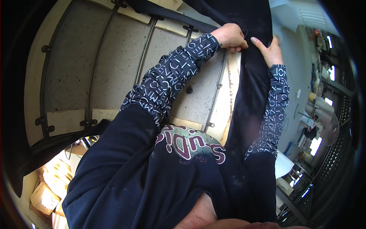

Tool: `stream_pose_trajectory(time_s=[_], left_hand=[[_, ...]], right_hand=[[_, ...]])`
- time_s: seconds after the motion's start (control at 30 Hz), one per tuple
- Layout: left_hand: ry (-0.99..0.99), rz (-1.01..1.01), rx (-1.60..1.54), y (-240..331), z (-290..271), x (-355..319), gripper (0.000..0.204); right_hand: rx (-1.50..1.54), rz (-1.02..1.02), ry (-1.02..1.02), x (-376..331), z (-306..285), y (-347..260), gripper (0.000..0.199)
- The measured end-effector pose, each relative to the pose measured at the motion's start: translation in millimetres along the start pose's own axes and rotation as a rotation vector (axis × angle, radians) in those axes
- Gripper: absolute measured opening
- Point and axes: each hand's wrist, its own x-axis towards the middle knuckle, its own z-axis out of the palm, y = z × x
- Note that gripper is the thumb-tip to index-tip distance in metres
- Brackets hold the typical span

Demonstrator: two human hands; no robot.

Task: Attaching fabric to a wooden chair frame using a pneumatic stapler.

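Black fabric point(254, 82) hangs in a long strip along the right side of a wooden frame point(227, 95). At the top of the frame, my left hand point(230, 36) is closed, its fingertips pinching the fabric near its inner edge. Just to the right, my right hand point(272, 52) grips the outer edge of the same fabric, thumb on the near face and the other fingers partly hidden behind it. Dark metal rods point(143, 49) cross the frame over a speckled grey panel point(118, 57), fixed to the wood by small brackets.
Another dark fabric strip point(171, 14) runs along the far edge of the frame. At the lower left are light-brown bundles point(45, 196). Beyond the pale floor point(291, 110) on the right stand cluttered shelves point(324, 91).
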Motion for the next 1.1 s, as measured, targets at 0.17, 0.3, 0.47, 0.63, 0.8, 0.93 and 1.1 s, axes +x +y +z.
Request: stream_pose_trajectory(time_s=[0.17,0.3,0.47,0.63,0.8,0.93,1.1], left_hand=[[0.076,0.091,0.211,2,13,-13,0.023],[0.121,0.067,0.254,-1,13,-24,0.024],[0.129,0.028,0.194,3,-1,-30,0.022],[0.797,0.730,0.443,14,18,-11,0.010],[0.580,0.823,0.587,4,58,-29,0.027],[0.583,0.855,0.618,-2,56,-47,0.045],[0.531,0.796,0.612,1,55,-50,0.048]], right_hand=[[-0.099,-0.068,0.001,-13,-2,-7,0.089],[-0.295,0.068,-0.030,-23,-7,-41,0.114],[-0.287,0.090,-0.048,-22,-12,-31,0.123],[-0.364,0.060,-0.031,-19,-14,-39,0.129],[-0.216,-0.159,0.105,-32,-18,-20,0.128],[0.624,-0.118,-0.052,-55,-25,2,0.117],[1.599,0.112,-0.366,-33,9,35,0.077]])
